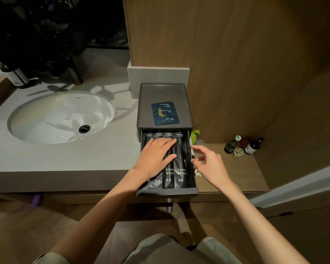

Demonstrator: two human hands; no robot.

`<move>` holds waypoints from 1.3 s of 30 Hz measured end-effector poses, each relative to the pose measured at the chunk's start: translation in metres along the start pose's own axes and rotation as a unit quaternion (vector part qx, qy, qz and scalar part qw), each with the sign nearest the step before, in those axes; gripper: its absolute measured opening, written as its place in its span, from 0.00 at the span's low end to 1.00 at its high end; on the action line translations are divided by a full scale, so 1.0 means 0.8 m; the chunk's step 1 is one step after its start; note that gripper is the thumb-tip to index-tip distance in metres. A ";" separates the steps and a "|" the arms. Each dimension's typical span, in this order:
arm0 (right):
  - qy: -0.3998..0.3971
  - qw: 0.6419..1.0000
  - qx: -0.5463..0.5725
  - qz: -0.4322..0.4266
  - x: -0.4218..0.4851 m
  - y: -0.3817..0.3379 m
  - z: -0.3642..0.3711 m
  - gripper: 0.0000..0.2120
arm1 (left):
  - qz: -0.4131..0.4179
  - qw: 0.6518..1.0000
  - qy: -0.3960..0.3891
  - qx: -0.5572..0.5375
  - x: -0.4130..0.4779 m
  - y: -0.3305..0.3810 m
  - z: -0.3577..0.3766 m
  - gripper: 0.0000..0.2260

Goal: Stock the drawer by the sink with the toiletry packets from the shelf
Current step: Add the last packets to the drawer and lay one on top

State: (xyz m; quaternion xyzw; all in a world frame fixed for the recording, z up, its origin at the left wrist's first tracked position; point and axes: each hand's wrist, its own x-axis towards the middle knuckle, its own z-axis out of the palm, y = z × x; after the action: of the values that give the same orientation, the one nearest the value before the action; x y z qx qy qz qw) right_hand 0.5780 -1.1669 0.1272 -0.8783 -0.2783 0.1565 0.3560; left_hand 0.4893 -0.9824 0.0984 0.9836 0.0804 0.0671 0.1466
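The left forearm (103, 204) and right forearm (255, 216) were stretched forward, bare, and angled toward each other. The left hand (156, 157) was laid palm down, fingers straight and close together, flat on the packets (181, 168) in the left half of the drawer (168, 193). The right hand (211, 162) was held at the drawer's right edge, fingers loosely bent and spread, thumb apart, nothing seen gripped.

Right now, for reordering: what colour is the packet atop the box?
Packet: dark blue, gold logo; head view.
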 end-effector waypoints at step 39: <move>-0.039 0.983 -0.141 -0.108 0.176 -0.047 0.021 0.19 | -0.195 0.939 0.100 -0.266 0.167 -0.107 -0.073 0.16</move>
State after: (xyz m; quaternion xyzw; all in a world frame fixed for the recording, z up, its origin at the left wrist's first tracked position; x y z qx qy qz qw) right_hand 0.6679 -1.0511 0.1310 -0.8778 -0.4043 0.1103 0.2321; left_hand 0.5993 -0.8618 0.1431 0.8619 0.2639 0.1543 0.4046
